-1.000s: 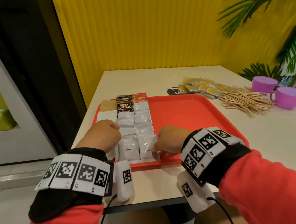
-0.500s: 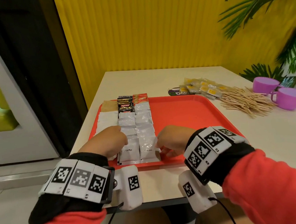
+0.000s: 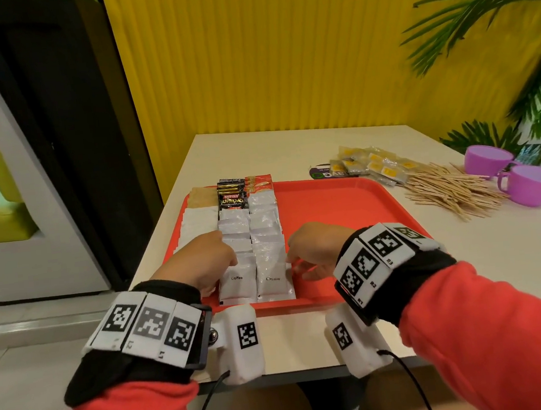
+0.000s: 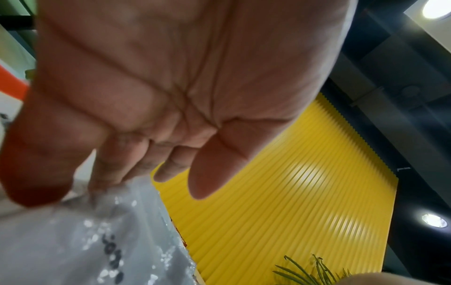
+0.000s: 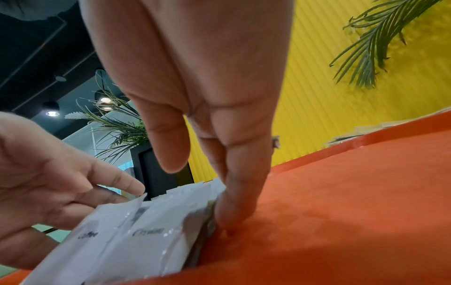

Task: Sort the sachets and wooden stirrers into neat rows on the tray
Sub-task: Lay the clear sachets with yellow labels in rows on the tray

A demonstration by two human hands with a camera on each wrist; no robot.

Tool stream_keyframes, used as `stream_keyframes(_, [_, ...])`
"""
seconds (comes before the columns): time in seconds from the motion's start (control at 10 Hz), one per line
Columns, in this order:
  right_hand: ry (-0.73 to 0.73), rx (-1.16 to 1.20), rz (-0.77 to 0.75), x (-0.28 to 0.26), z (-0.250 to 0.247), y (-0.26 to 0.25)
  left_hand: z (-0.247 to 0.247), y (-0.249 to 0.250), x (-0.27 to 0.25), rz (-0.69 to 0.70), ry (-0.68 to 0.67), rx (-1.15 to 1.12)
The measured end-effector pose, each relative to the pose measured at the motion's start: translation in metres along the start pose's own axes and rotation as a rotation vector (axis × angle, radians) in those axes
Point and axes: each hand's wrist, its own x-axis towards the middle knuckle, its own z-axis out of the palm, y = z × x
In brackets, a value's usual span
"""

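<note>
A red tray (image 3: pixel 344 197) holds sachets in rows along its left side: brown and white ones, a black Kopiko sachet (image 3: pixel 232 199), and silver-white ones. Nearest me lie the "Coffee" sachet (image 3: pixel 237 282) and the "Cream" sachet (image 3: pixel 273 280). My left hand (image 3: pixel 215 259) touches the left side of the Coffee row (image 4: pixel 85 241) with relaxed fingers (image 4: pixel 109 173). At the right edge of the Cream row (image 5: pixel 151 237), my right hand (image 3: pixel 304 257) presses with straight fingers (image 5: pixel 234 202). Neither hand holds anything. Wooden stirrers (image 3: pixel 453 194) lie heaped on the table right of the tray.
Yellow sachets (image 3: pixel 371 165) lie loose on the cream table (image 3: pixel 498 249) behind the tray's right corner. Two purple cups (image 3: pixel 489 157) (image 3: pixel 535 184) stand at the far right beside the stirrers. The tray's right half is bare red. A yellow wall and palm fronds stand behind.
My left hand has slid right and nearer, from the leftmost column onto the edge of the Coffee row. My right hand has stayed at the Cream row's right edge.
</note>
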Motion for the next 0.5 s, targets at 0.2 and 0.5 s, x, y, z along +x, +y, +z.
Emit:
stream_keyframes(0.2, [-0.027, 0.029, -0.057, 0.005, -0.003, -0.009, 0.002, 0.003, 0.004, -0.014, -0.041, -0.106])
stream_keyframes(0.5, [0.041, 0.171, -0.089, 0.023, -0.018, -0.017, -0.015, 0.019, 0.02, -0.047, 0.011, -0.195])
